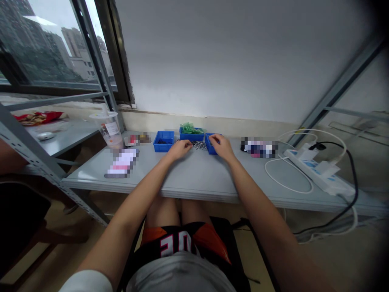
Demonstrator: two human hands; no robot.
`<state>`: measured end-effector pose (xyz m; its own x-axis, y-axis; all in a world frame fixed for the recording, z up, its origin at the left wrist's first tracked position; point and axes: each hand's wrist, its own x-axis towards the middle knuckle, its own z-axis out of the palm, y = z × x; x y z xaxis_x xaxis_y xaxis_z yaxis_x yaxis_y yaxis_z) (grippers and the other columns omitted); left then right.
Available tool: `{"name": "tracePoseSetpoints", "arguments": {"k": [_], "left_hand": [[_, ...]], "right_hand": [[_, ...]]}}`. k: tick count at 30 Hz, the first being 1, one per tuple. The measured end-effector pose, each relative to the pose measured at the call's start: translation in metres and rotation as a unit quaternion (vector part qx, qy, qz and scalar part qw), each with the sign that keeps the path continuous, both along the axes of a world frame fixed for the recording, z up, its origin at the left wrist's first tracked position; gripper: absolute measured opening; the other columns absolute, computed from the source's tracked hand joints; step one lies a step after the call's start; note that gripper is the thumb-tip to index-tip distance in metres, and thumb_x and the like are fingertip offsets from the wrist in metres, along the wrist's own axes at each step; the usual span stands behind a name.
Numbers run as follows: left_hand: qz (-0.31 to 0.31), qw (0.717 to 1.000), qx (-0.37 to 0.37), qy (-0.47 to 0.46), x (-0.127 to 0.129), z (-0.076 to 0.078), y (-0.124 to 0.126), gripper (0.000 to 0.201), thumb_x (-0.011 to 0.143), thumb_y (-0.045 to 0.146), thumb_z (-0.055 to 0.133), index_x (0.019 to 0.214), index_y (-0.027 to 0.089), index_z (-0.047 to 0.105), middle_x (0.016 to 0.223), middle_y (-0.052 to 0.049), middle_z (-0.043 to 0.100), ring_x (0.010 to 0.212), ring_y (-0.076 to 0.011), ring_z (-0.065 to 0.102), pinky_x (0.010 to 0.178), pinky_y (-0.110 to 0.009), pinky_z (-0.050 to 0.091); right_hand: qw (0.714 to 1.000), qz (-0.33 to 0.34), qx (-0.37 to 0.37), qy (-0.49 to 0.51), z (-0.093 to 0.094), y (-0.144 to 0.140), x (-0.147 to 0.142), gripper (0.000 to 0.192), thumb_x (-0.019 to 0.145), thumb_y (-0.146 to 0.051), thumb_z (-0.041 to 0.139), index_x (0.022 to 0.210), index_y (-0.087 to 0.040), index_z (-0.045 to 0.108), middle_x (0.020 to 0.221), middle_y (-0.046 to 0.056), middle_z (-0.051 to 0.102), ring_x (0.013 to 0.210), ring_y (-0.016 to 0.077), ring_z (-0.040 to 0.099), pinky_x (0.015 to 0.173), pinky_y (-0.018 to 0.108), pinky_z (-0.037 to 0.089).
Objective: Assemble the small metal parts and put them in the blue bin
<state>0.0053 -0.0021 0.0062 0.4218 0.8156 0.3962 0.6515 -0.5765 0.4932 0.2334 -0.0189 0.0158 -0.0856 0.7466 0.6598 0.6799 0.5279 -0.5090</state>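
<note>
Your forearms stretch forward over the grey table (194, 178). Your left hand (180, 149) curls at the small metal parts (199, 144) (grip unclear); your right hand (221, 147), fingers bent, touches the blue bin (210, 142) beside them.

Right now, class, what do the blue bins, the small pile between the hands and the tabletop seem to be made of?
Blue bins: likely moulded plastic, uniform matte colour. Small pile by the left hand and right hand: probably metal, thin grey glinting pieces, too small to be sure. Tabletop: painted metal or laminate, smooth grey sheen.
</note>
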Motion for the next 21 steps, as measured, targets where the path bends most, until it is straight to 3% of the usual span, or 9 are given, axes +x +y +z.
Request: {"name": "tracePoseSetpoints", "arguments": {"k": [2,6,9,12,17,21], "left_hand": [[-0.006,1.0,-0.003,0.026,0.0,0.001,-0.002,0.024,0.089,0.026,0.054,0.099,0.014,0.071,0.092,-0.01,0.071,0.081,-0.0202,0.063,0.079,-0.03,0.048],[-0.004,0.998,-0.013,0.055,-0.001,0.005,-0.006,0.024,0.088,0.021,0.054,0.102,0.012,0.071,0.089,-0.009,0.071,0.081,-0.0184,0.063,0.081,-0.027,0.048],[0.0,0.997,-0.027,0.069,-0.001,0.005,-0.008,0.025,0.088,0.021,0.055,0.105,0.012,0.07,0.09,-0.01,0.072,0.081,-0.019,0.064,0.079,-0.027,0.048],[0.003,0.995,-0.049,0.089,-0.001,0.003,-0.007,0.026,0.088,0.022,0.055,0.106,0.011,0.07,0.094,-0.011,0.073,0.081,-0.0197,0.065,0.076,-0.027,0.048],[0.001,0.99,-0.067,0.127,-0.002,-0.004,-0.001,0.028,0.087,0.025,0.057,0.107,0.011,0.071,0.099,-0.012,0.073,0.088,-0.0211,0.066,0.079,-0.026,0.048],[-0.013,0.988,-0.055,0.145,-0.002,-0.006,0.001,0.029,0.088,0.026,0.056,0.106,0.01,0.073,0.1,-0.012,0.074,0.089,-0.0218,0.066,0.081,-0.027,0.049]], "right_hand": [[0.999,-0.05,-0.001,0.006,0.0,0.004,0.01,0.029,0.091,-0.038,0.045,0.087,-0.019,0.067,0.089,0.008,0.069,0.083,0.0212,0.06,0.082,0.034,0.045],[0.996,-0.089,-0.012,-0.009,-0.003,0.009,0.021,0.032,0.09,-0.035,0.048,0.106,-0.016,0.068,0.098,0.01,0.07,0.088,0.0222,0.061,0.087,0.037,0.045],[0.996,-0.081,-0.032,-0.001,-0.003,0.007,0.015,0.034,0.088,-0.031,0.052,0.115,-0.016,0.066,0.092,0.008,0.071,0.084,0.021,0.062,0.084,0.036,0.047],[0.999,-0.029,-0.035,-0.02,-0.002,0.001,-0.002,0.026,0.088,-0.024,0.051,0.107,-0.016,0.068,0.089,0.006,0.071,0.082,0.0189,0.063,0.081,0.032,0.048],[0.984,0.049,-0.049,-0.164,-0.012,-0.008,-0.033,0.024,0.091,-0.017,0.048,0.102,-0.016,0.069,0.102,0.009,0.07,0.093,0.0177,0.062,0.089,0.031,0.045],[0.949,0.024,-0.098,-0.298,-0.026,-0.009,-0.044,0.029,0.092,-0.011,0.045,0.113,-0.011,0.066,0.122,0.017,0.062,0.112,0.0224,0.057,0.1,0.035,0.041]]}}
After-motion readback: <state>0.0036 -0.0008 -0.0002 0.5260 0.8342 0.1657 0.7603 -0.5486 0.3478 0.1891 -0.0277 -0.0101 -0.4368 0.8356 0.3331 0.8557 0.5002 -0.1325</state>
